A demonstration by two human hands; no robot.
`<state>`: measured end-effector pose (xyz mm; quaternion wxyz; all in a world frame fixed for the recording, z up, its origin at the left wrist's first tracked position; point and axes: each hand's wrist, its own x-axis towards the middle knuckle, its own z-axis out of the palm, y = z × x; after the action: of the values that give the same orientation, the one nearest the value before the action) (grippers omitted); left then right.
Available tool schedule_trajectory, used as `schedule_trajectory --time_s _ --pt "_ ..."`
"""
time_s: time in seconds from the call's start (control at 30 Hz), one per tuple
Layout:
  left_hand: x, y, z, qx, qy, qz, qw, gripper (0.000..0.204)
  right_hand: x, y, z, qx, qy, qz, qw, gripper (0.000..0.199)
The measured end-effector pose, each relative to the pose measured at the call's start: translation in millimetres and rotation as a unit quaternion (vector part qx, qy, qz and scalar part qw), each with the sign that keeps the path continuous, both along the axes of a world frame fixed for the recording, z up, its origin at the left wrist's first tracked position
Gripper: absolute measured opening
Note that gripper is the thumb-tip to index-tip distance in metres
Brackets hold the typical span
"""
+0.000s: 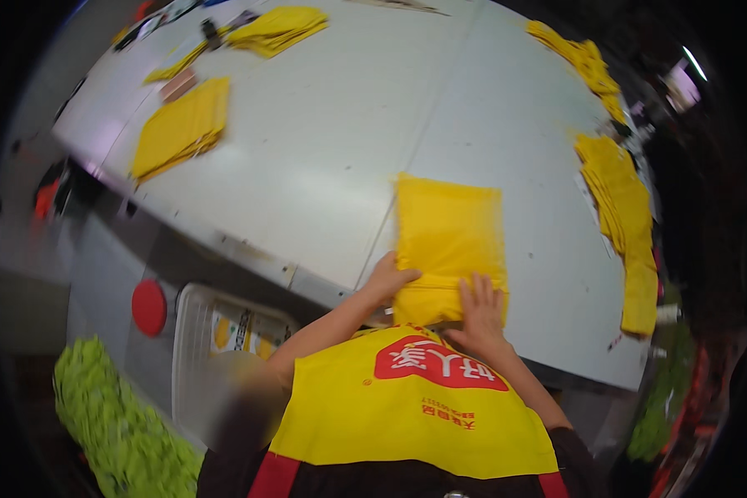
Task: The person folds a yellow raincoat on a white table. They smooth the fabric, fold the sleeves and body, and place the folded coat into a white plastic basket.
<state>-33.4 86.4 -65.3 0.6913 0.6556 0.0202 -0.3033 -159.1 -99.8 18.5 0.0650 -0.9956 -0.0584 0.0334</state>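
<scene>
A folded yellow cloth stack (450, 220) lies on the white table directly in front of me, slightly blurred. At its near left edge is my left hand (387, 280), its thumb across the top of the cloth and its fingers closed around the edge, partly hidden. My right hand (480, 315) rests flat on the near right part of the cloth, fingers stretched out and apart. A crosswise fold shows in the cloth between the two hands. Its near end meets the yellow apron (415, 407) I wear, which carries a red printed patch.
More folded yellow stacks lie on the white table (324, 166): one at left (181, 129), one far left (279, 30), others along the right edge (618, 207). Below the table's left edge are a pale plastic bin (184, 365), a red round lid (149, 307) and bright green fabric (112, 423).
</scene>
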Motion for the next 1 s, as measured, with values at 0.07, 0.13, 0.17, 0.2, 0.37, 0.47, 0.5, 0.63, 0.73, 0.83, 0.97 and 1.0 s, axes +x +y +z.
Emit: schedule_trajectory --time_s 0.07,0.13,0.17,0.2,0.37,0.47,0.5,0.63,0.73,0.83,0.97,1.0 --pt "-9 -14 13 -0.036 -0.003 0.016 0.999 0.042 -15 -25 -36 0.015 -0.111 -0.004 0.994 0.083" --pt "-18 -20 62 -0.058 -0.008 0.007 0.998 0.042 -9 -52 -44 0.129 -0.177 0.034 0.975 0.074" --pt "-22 -18 93 -0.041 0.007 -0.002 0.999 0.043 -5 -56 -48 0.19 -0.205 0.05 0.959 0.07" --pt "-26 -8 118 -0.081 0.013 -0.001 0.997 0.045 0 -50 -37 0.263 -0.171 0.043 0.948 0.065" --pt "-17 27 99 -0.073 -0.189 0.227 0.953 0.06 26 -56 33 0.514 -0.125 -0.033 0.848 0.038" --pt "-30 62 81 -0.021 -0.099 0.372 0.923 0.066 42 -79 62 0.709 0.026 -0.076 0.701 0.041" --pt "-42 68 71 -0.072 -0.097 0.348 0.93 0.066 48 -85 64 0.724 0.077 -0.007 0.685 0.047" --pt "-104 85 66 -0.165 -0.042 0.281 0.945 0.065 64 -82 34 0.715 0.174 -0.043 0.676 0.048" --pt "-144 78 13 -0.002 0.045 0.354 0.934 0.062 73 -86 -41 0.427 0.267 -0.11 0.857 0.039" --pt "-164 79 19 -0.088 0.059 0.371 0.923 0.065 65 -58 -52 0.391 0.269 -0.116 0.872 0.04" --pt "-172 106 5 -0.027 0.026 0.435 0.9 0.067 50 -10 -29 0.421 0.239 -0.126 0.866 0.04" --pt "-176 123 -2 0.008 -0.004 0.45 0.893 0.067 45 9 -23 0.424 0.227 -0.101 0.871 0.04"
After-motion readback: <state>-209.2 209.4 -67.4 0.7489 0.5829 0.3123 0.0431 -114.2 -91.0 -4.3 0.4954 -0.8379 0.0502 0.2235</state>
